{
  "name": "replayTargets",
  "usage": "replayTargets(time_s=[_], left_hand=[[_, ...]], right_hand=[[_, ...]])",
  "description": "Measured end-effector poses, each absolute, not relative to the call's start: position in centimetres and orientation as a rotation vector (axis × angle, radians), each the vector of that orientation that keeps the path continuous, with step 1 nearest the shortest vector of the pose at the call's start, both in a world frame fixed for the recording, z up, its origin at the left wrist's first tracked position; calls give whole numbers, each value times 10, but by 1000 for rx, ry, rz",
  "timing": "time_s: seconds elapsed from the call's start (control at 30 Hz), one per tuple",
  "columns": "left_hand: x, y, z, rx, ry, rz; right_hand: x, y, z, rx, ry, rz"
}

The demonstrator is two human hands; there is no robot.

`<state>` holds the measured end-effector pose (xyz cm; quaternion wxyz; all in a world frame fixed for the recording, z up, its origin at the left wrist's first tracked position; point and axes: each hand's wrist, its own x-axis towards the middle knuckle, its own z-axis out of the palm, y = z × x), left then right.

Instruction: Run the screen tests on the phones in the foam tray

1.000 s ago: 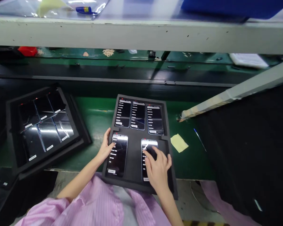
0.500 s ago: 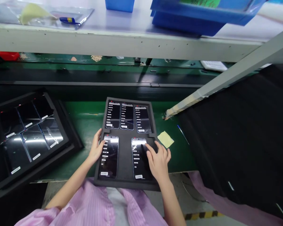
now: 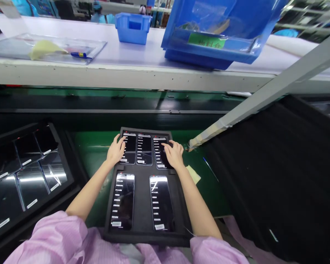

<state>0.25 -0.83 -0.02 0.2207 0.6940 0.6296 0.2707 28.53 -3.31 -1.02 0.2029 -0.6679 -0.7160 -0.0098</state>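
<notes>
Green conveyor belt (image 3: 96, 154) below a white shelf (image 3: 126, 75), and on it, nearest the body, a black foam tray (image 3: 143, 236) with five lit phones: three across the far row, two in the near row. Left hand (image 3: 116, 149) open, fingers spread, tips down on the far-left phone (image 3: 130, 146), gripping nothing. Right hand (image 3: 173, 154) likewise flat and loose, fingertips on the far-right phone (image 3: 157, 146) (lower part hidden under the palm), nothing grasped. Middle phone (image 3: 144, 148) untouched between the two hands. Near-left phone (image 3: 122, 201) and near-right phone (image 3: 161, 203) uncovered, forearms out along the tray's side edges. Near edge of the tray up against the pink sleeves. Bare green strip on the left, as far as a second tray (image 3: 71, 179) of dark phones. Less room on the right: yellow slip (image 3: 195, 175) just beside the tray's edge, then a slanted white bar (image 3: 264, 95) and a black cover (image 3: 277, 176). Blue bins (image 3: 214, 40) up on the shelf.
</notes>
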Motion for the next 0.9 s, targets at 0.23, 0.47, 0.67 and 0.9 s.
replayTargets(time_s=[0.23, 0.47, 0.67, 0.9], left_hand=[[3, -9, -1, 1994, 1755, 696], [4, -8, -4, 1992, 1764, 687], [7, -5, -1, 2094, 1801, 583], [8, -7, 2, 2053, 1825, 569]], right_hand=[[282, -24, -14, -1880, -2077, -28], [274, -24, -12, -1858, -2098, -17], [244, -14, -6, -1750, -2215, 3], [225, -4, -8, -1716, -2267, -15]])
